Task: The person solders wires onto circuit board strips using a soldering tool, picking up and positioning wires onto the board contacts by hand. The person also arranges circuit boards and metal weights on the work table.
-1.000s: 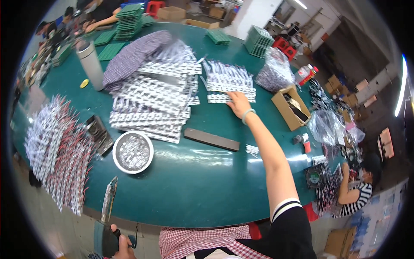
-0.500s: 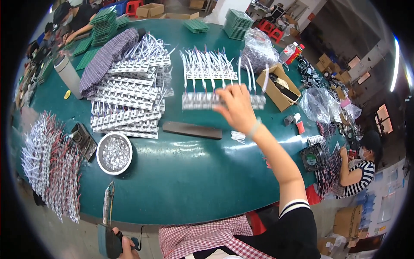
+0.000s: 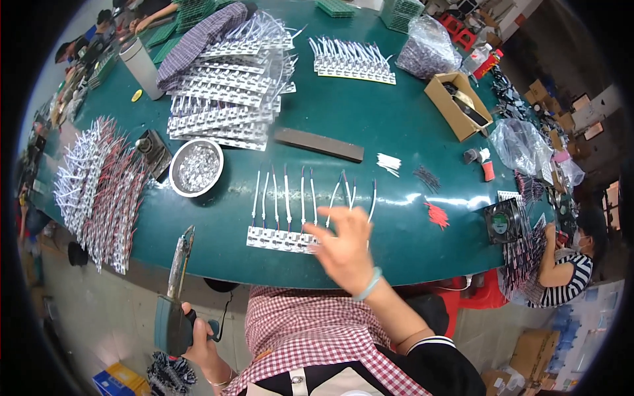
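My left hand (image 3: 199, 343), low at the left, is wrapped round the grip of a soldering iron (image 3: 175, 307) with a teal and black body. Its metal tip points up beside the table's front edge. A white circuit-board strip (image 3: 271, 238) lies near that edge, with several white-sleeved wires standing out on its far side. Over its right part is my right hand (image 3: 347, 247), slightly blurred, thumb and fingers apart. The hand hides that end of the strip, and whether a fingertip touches it is hard to see.
Left of centre are a white bowl of metallic bits (image 3: 196, 167), a stack of board strips (image 3: 224, 99) and wired bundles (image 3: 102, 191). A dark bar (image 3: 319, 144) lies mid-table, with another wired board panel (image 3: 353, 69) behind. Further right are small sleeve piles (image 3: 388, 164), a cardboard box (image 3: 456, 109) and a co-worker (image 3: 561, 264).
My right hand has brought the board strip from beyond the dark bar to the table's near edge. The view has tilted downward. My left hand still holds the soldering iron.
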A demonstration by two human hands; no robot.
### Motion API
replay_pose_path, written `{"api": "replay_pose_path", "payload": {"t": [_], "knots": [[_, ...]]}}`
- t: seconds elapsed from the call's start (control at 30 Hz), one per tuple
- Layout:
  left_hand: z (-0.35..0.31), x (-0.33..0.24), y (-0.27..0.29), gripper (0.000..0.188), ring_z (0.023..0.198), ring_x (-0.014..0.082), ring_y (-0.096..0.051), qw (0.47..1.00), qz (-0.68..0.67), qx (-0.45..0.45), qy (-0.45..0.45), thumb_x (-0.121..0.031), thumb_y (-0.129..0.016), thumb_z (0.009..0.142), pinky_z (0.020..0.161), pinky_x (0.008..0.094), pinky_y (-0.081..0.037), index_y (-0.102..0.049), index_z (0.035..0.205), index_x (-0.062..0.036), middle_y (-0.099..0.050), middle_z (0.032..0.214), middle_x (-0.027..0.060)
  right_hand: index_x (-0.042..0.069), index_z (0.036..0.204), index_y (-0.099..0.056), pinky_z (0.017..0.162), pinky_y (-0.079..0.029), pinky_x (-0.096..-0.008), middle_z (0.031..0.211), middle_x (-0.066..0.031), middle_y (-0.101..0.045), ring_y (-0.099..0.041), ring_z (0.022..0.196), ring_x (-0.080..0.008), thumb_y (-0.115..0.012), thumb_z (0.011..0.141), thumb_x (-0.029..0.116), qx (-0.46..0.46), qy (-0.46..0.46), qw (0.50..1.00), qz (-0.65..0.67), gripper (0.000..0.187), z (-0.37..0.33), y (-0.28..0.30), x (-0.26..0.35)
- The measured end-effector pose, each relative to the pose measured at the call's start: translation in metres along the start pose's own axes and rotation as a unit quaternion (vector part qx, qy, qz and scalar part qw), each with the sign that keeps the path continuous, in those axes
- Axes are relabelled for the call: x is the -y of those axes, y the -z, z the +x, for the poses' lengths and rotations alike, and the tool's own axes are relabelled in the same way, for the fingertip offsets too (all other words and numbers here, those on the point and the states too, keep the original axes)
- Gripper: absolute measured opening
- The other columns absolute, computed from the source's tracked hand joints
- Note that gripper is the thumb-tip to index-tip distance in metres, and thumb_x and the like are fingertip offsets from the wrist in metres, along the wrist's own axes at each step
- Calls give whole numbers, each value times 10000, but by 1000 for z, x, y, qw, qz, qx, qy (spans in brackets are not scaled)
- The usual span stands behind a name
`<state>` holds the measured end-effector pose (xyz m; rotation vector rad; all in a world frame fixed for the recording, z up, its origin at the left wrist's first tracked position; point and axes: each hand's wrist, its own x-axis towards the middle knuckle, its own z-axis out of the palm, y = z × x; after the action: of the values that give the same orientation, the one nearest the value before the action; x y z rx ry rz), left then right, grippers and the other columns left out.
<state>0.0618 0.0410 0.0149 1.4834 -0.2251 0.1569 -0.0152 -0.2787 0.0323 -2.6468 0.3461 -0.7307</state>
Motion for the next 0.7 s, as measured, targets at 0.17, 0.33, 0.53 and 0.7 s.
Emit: {"api": "replay_pose_path", "payload": {"t": [0.17,0.33,0.53,0.7], "knots": [[-6,-2,-4,399,593,115,-522,1000,-1,-9,-3,72,-631,857,505,243,-411,-559,1248,98,-658,1224,204,60,1160,-631,953,-461,-446,1215,-161,-586,-547,1144,-363,-723,811,59,-73,35,997,-20,361,76,5,-91],[-14,-5,-14,446,595,119,-530,1000,-21,-8,4,97,-641,833,499,241,-437,-562,1271,75,-664,1225,201,20,1241,-603,924,-467,-429,1162,-172,-568,-531,1098,-364,-734,838,79,56,31,996,-65,428,118,-61,-151],[-16,-16,-20,452,611,110,-542,1000,3,-13,6,85,-658,829,497,239,-449,-567,1272,64,-668,1209,191,31,1138,-657,837,-458,-440,1078,-146,-578,-533,1027,-342,-769,779,60,15,82,993,-81,377,130,-56,-170],[-17,-19,-23,450,626,103,-541,999,17,-39,23,73,-661,838,508,231,-448,-566,1277,61,-668,1198,182,-8,1150,-657,866,-468,-435,1076,-173,-586,-550,1014,-356,-753,740,-22,5,112,987,-112,422,129,-2,-155]]}}
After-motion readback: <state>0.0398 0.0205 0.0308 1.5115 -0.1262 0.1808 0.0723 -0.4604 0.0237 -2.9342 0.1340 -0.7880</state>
